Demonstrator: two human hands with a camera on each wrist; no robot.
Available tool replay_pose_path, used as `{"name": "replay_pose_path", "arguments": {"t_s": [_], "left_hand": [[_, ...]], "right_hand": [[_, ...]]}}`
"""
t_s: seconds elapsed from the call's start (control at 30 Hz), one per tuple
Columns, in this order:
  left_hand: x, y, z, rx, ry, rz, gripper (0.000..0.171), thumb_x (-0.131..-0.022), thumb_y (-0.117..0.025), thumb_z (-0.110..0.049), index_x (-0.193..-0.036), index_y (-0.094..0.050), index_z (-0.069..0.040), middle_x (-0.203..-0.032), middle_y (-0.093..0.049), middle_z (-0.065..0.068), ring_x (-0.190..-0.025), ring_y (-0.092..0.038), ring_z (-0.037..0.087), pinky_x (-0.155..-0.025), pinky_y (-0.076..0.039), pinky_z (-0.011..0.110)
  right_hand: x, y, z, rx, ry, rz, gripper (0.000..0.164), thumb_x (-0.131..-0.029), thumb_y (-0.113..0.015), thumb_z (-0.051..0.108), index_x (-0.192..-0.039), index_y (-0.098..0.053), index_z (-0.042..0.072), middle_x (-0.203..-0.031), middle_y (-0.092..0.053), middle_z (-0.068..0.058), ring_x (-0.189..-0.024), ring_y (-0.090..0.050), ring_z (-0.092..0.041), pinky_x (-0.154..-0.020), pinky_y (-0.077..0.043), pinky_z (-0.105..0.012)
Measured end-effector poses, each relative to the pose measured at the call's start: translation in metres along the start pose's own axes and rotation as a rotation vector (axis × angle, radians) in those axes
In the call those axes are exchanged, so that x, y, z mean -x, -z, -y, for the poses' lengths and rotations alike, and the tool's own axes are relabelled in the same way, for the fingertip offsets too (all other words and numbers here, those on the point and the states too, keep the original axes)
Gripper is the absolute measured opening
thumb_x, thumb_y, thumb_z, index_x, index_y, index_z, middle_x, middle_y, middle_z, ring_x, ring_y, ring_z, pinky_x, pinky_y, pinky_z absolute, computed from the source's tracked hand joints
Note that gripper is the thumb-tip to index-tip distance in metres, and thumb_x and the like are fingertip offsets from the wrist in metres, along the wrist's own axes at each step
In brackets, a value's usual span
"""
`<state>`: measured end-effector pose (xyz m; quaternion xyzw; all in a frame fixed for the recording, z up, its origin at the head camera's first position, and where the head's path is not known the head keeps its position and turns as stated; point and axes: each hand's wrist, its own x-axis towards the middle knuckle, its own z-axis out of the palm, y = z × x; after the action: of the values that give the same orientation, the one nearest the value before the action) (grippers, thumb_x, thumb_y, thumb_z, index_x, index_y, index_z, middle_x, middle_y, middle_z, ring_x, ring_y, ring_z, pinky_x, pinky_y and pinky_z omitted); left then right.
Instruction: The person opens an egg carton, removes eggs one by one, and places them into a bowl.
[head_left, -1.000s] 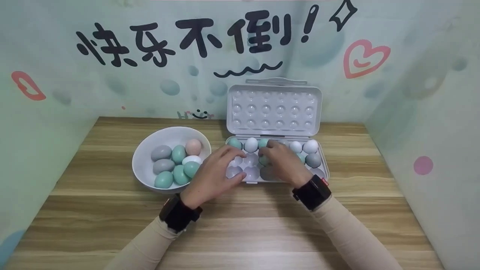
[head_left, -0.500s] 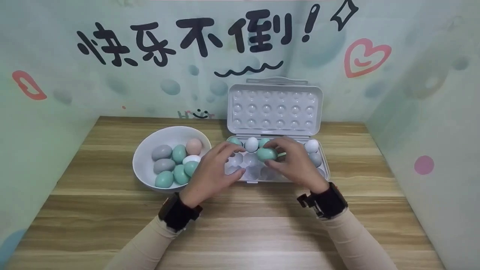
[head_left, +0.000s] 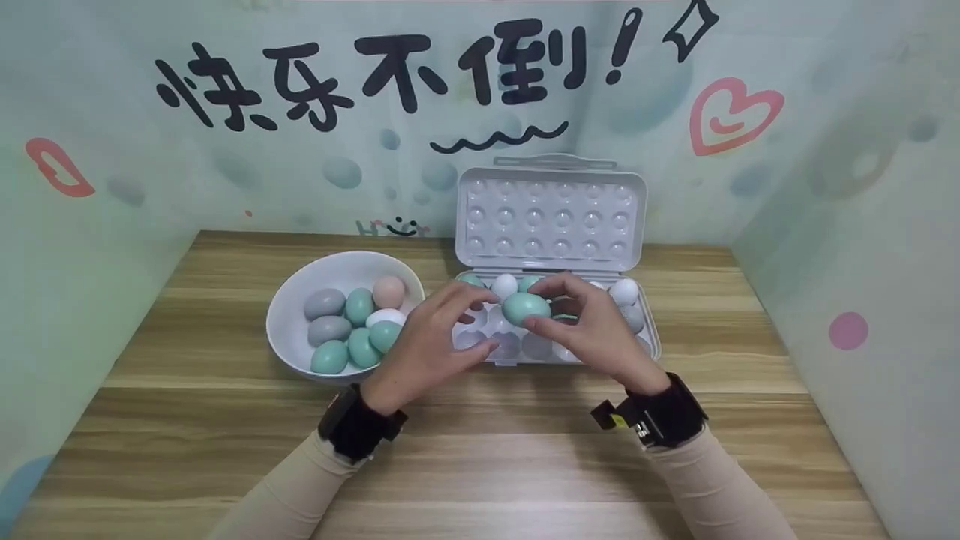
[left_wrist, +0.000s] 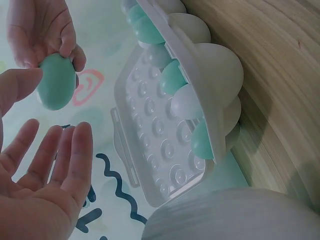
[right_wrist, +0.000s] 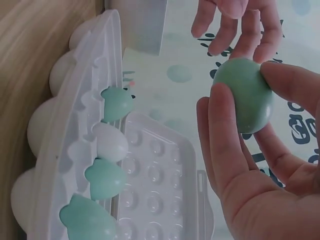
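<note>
The green egg (head_left: 526,309) is held lengthwise above the carton (head_left: 537,346), clamped between the thumb and curved fingers of the right hand (head_left: 589,328). At 9 o'clock from it, the left hand (head_left: 427,341) stands near with thumb and fingers well apart and nothing in its grasp; whether its fingertips graze the shell, one cannot tell. Black bands (head_left: 358,426) circle both wrists, above beige sleeves (head_left: 289,491).

Past the egg, the carton's back row shows a white egg (head_left: 504,287) near 11 o'clock and another (head_left: 623,292) near 3, with a grey egg (head_left: 632,319) just in front of the latter. The carton's dimpled lid (head_left: 551,259) stands raised at 12 o'clock.

Beyond the left hand, at 9 o'clock, a white bowl (head_left: 288,316) sits on the wood-grained worktop (head_left: 487,472). Inside it, a pink egg (head_left: 388,292) lies at the bowl's 2 o'clock, two grey eggs (head_left: 325,304) toward 9, and several green eggs (head_left: 330,357) toward 5.

Outermost, black lettering (head_left: 402,71) marks the wall near 11 o'clock.
</note>
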<state>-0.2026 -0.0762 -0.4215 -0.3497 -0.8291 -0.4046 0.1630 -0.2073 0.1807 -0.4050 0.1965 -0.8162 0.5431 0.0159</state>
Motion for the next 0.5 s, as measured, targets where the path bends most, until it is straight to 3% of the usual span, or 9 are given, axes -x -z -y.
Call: {"name": "replay_pose_path", "arguments": {"t_s": [0.2, 0.5], "left_hand": [[0.0, -0.003, 0.0, 0.027, -0.077, -0.014, 0.048, -0.088, -0.088, -0.014, -0.129, -0.065, -0.008, -0.121, -0.066, 0.009, -0.11, -0.067, 0.022, -0.093, -0.058, 0.023], [0.004, -0.009, 0.0, 0.029, -0.104, -0.024, 0.044, -0.087, -0.089, -0.014, -0.125, -0.068, -0.009, -0.122, -0.065, 0.003, -0.112, -0.064, 0.013, -0.094, -0.057, 0.022]], "right_hand": [[0.001, -0.007, -0.002, -0.019, 0.023, 0.032, 0.035, -0.091, -0.085, 0.018, -0.121, -0.07, 0.008, -0.118, -0.071, -0.008, -0.104, -0.071, -0.024, -0.095, -0.06, -0.037], [0.002, -0.016, -0.001, -0.04, 0.035, 0.083, 0.034, -0.092, -0.083, 0.013, -0.121, -0.068, 0.005, -0.117, -0.07, -0.009, -0.103, -0.072, -0.025, -0.093, -0.06, -0.037]]}}
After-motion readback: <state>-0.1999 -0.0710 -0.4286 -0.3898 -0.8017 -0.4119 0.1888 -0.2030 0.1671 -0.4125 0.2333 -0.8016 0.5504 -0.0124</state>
